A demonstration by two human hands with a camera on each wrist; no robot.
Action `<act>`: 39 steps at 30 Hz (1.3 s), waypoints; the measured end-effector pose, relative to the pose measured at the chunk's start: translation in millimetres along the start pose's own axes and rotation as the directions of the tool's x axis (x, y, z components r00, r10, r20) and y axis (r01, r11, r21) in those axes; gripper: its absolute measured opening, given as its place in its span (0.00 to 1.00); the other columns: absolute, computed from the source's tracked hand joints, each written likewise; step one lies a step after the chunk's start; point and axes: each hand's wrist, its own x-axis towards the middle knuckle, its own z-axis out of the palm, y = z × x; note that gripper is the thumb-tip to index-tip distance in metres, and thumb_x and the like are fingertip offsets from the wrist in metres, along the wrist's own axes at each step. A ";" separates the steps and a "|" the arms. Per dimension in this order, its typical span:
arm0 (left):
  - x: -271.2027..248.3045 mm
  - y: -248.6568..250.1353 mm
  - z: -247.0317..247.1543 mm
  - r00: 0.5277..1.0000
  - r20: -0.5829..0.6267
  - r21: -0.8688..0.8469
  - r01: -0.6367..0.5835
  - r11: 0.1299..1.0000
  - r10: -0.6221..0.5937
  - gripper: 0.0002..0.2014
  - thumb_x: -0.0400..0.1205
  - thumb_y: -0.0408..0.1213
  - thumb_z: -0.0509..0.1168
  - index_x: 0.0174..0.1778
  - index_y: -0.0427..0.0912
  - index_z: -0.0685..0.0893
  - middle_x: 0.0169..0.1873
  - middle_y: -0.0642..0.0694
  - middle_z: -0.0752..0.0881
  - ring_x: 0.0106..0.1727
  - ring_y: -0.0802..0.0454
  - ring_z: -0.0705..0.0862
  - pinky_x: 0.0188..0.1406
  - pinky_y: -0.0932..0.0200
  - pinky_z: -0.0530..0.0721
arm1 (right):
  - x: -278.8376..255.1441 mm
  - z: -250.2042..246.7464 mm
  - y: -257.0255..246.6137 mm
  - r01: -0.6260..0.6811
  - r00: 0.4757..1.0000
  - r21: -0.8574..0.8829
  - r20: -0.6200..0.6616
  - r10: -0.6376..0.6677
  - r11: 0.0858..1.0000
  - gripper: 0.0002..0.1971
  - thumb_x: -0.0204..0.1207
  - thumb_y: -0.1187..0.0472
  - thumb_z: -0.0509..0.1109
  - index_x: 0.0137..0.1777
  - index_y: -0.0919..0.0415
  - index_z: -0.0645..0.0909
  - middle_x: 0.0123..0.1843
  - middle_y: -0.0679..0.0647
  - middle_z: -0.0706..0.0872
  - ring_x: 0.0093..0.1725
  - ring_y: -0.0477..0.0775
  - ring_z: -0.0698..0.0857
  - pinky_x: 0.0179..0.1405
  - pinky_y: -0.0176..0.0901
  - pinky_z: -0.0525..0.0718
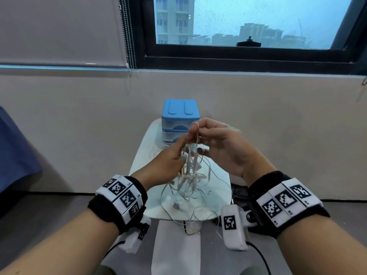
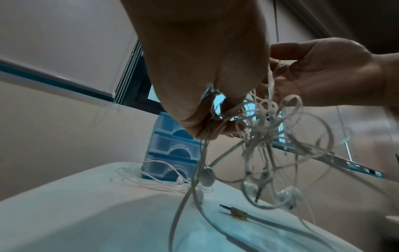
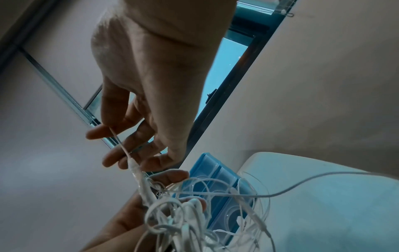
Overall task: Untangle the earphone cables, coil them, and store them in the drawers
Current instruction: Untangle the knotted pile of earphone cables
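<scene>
A tangle of white earphone cables (image 1: 188, 175) hangs above the small white table (image 1: 143, 153), its lower loops and a jack plug (image 2: 233, 211) lying on the top. My left hand (image 1: 178, 153) grips the bundle from the left, fingers curled round several strands (image 2: 215, 126). Slightly higher, my right hand (image 1: 198, 133) pinches one cable loop between thumb and forefinger (image 3: 116, 134), the other fingers loose. A blue three-drawer unit (image 1: 179, 114) stands at the table's far end, drawers closed. A separate loose earphone cable (image 2: 151, 177) lies on the table in front of it.
A beige wall and a dark-framed window rise right behind the table. A bead chain (image 1: 129, 36) hangs from the blind at left. Blue fabric (image 1: 15, 155) sits at the far left. Cables trail over the table's near edge (image 1: 188, 225).
</scene>
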 end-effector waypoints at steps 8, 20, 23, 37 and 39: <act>3.4 -2.1 -9.4 0.989 0.063 -0.262 0.148 0.954 -0.136 0.18 0.84 0.28 0.57 0.57 0.55 0.87 0.41 0.58 0.87 0.40 0.53 0.81 0.42 0.54 0.78 | -1.0 -3.6 -4.2 0.072 0.996 0.120 -0.060 -0.065 0.990 0.12 0.80 0.68 0.61 0.40 0.60 0.85 0.70 0.65 0.87 0.66 0.57 0.84 0.62 0.52 0.80; 5.7 -6.6 -4.7 0.991 0.035 -0.136 0.134 0.982 -0.130 0.14 0.92 0.48 0.59 0.46 0.44 0.81 0.42 0.48 0.87 0.33 0.58 0.80 0.35 0.63 0.78 | -2.4 -2.8 -8.7 0.280 0.960 0.357 -0.104 -0.260 0.891 0.08 0.63 0.61 0.59 0.25 0.60 0.73 0.44 0.62 0.84 0.55 0.59 0.81 0.53 0.52 0.72; 4.9 -10.0 -7.9 0.984 0.007 -0.130 0.175 0.976 -0.176 0.15 0.90 0.47 0.62 0.52 0.37 0.81 0.50 0.40 0.89 0.33 0.56 0.83 0.38 0.56 0.79 | -4.7 -6.0 -11.7 0.350 0.935 0.385 -0.196 -0.295 0.854 0.10 0.64 0.61 0.57 0.23 0.60 0.72 0.39 0.60 0.80 0.52 0.57 0.82 0.53 0.49 0.73; 22.5 0.0 -28.8 0.926 -0.327 -0.180 0.134 0.974 -0.188 0.05 0.86 0.36 0.68 0.46 0.42 0.88 0.34 0.48 0.89 0.24 0.58 0.78 0.27 0.61 0.76 | 25.7 16.6 -15.3 -0.126 0.961 -0.970 -0.172 -0.216 0.209 0.14 0.75 0.48 0.80 0.40 0.58 0.85 0.29 0.46 0.77 0.29 0.47 0.77 0.29 0.42 0.74; 28.3 9.9 -37.1 0.916 -0.379 -0.107 0.097 0.989 -0.131 0.06 0.85 0.39 0.69 0.44 0.42 0.87 0.34 0.46 0.88 0.25 0.58 0.78 0.30 0.57 0.77 | 31.8 18.1 -14.0 -0.124 0.967 -0.990 -0.135 -0.216 0.064 0.14 0.78 0.50 0.77 0.35 0.56 0.84 0.29 0.46 0.78 0.35 0.52 0.81 0.34 0.43 0.75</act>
